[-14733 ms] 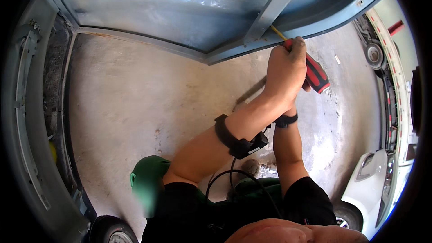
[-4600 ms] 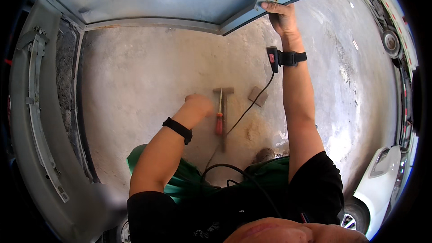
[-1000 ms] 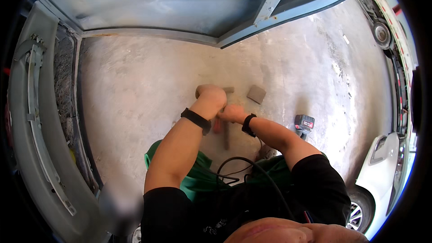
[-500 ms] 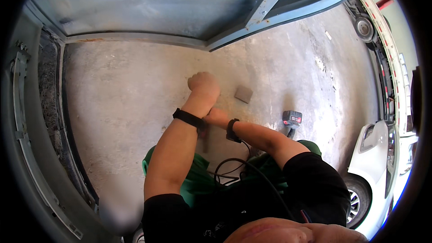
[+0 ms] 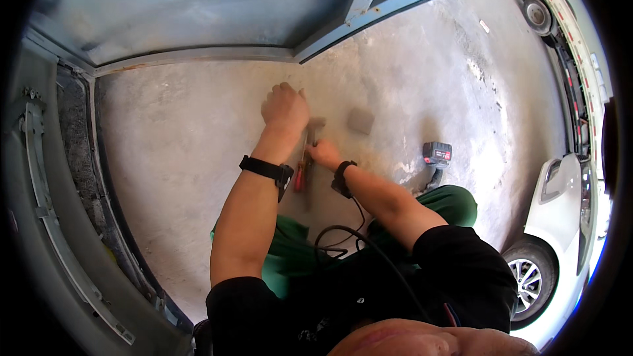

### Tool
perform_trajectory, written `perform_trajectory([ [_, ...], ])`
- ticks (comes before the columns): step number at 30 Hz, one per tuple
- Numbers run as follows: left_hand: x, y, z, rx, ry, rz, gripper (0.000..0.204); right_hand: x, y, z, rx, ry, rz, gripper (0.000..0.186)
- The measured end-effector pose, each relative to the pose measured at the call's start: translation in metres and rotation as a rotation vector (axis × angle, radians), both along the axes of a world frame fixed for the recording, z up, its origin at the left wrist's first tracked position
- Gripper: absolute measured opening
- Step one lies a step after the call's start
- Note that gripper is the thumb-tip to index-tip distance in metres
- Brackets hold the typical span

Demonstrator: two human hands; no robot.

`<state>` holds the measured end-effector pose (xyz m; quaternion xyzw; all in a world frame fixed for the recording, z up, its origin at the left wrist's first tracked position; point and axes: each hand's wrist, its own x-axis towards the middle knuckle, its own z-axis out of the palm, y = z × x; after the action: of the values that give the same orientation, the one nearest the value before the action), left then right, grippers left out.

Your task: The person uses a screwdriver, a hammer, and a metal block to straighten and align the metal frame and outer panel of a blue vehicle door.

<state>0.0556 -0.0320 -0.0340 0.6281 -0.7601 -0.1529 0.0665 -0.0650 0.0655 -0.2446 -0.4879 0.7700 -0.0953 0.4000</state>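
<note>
My right hand is closed around the handle of a hammer, whose blurred head points away from me. Beside that handle is a slim tool with a red grip, perhaps a screwdriver; whether it is held or lies on the floor I cannot tell. Farther forward and to the left, my left hand has its back turned up and its fingers curled downward. What the left fingers hold, if anything, is hidden beneath them. A small brown block rests on the concrete floor, right of the hammer head.
A cordless power tool with a black and red battery stands to the right, near my knee. Ahead is a large grey-blue metal panel with a frame. A long grey panel runs along the left. A white car is at the right.
My left hand has shifted forward and slightly left. My right hand has moved forward and right, out from under the left wrist, so the hammer and red grip now show.
</note>
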Motion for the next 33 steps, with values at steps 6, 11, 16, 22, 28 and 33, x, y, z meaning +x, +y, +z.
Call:
perform_trajectory([
  [6,0.001,0.001,0.005,0.040,0.075,0.063,0.047,-0.003,-0.022,0.003,-0.060,-0.192,-0.128,0.052],
  [11,-0.001,-0.015,-0.015,0.258,0.205,0.099,0.055,-0.011,-0.055,0.078,-0.242,-0.262,-0.226,0.051],
  [16,-0.008,-0.021,-0.013,0.731,0.860,0.241,0.049,-0.018,-0.065,0.154,-0.584,-0.207,-0.067,0.040],
  [22,-0.004,-0.011,-0.030,0.764,1.251,0.418,0.029,-0.025,-0.058,0.169,-0.536,-0.391,0.110,0.026],
  [28,-0.005,0.004,-0.025,0.904,1.330,0.628,0.021,-0.069,-0.072,0.155,-0.297,-0.533,0.160,0.029],
  [33,0.006,0.013,0.002,0.784,1.343,0.560,0.029,-0.143,-0.052,0.064,-0.284,0.495,0.320,0.072],
])
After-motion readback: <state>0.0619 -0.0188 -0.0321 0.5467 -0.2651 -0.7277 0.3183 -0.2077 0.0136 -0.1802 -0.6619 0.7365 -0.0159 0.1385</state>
